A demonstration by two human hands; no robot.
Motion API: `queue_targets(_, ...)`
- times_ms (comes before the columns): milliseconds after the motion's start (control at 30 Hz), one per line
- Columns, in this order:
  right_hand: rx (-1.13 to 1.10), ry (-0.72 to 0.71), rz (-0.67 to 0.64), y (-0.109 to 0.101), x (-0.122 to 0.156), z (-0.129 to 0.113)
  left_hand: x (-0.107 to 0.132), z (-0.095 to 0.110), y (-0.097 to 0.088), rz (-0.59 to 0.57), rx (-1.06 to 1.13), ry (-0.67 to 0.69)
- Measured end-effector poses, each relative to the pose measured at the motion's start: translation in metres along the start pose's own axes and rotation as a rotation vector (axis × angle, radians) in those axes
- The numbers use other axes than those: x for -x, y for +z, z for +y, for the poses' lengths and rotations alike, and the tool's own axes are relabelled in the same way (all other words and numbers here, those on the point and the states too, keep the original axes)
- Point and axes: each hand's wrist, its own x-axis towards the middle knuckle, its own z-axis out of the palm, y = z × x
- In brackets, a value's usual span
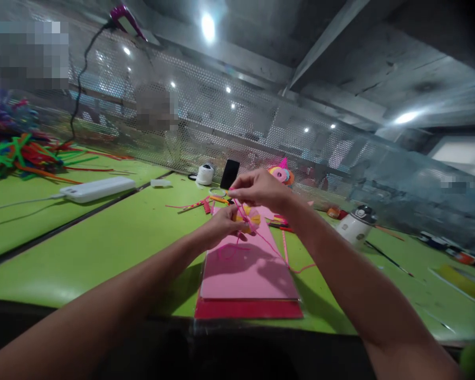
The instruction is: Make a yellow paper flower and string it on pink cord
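My left hand (221,227) grips a small yellow-and-pink craft piece (253,219) above the pink sheet; its exact kind I cannot make out. Pinched between the fingertips of my right hand (259,190), higher up, is a pink string (239,205) that runs down to the piece. The string's loose length loops over the pink sheet (249,279) and trails off to the right under my forearm. A red sheet (249,310) shows below the pink one at the table's front edge.
On the green table (103,264) lies a white power strip (98,189) with a cord. Colourful pipe cleaners (19,158) are heaped at far left. A phone (230,174) and white spool (205,174) stand behind my hands, a white flask (356,224) to the right. Perforated mesh backs the table.
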Motion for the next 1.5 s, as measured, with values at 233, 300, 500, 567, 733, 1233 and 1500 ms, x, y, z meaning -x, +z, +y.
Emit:
queue_targets(233, -0.058, 0.065, 0.042, -0.002, -0.063, 0.006, 0.007, 0.012, 0.005, -0.060, 0.235, 0.002)
queue_targets(300, -0.034, 0.081, 0.051, 0.002, -0.074, 0.008, 0.008, 0.014, 0.009, -0.054, 0.264, -0.008)
queue_targets(500, 0.044, 0.122, -0.025, 0.039, -0.092, -0.006, 0.008, 0.012, 0.017, -0.052, 0.260, 0.001)
queue_targets(567, 0.078, 0.126, -0.068, 0.053, -0.097, -0.007, 0.007, 0.010, 0.015, -0.078, 0.274, 0.001)
queue_targets(733, 0.189, 0.124, -0.049, 0.040, -0.104, 0.010, 0.005, 0.009, 0.001, -0.058, 0.424, -0.052)
queue_targets(1233, -0.069, -0.006, 0.429, 0.015, 0.073, 0.103, 0.003, 0.012, 0.005, -0.082, 0.337, -0.019)
queue_targets(1500, -0.044, 0.052, 0.428, 0.024, 0.080, 0.110, 0.003, 0.006, 0.007, -0.112, 0.194, -0.175)
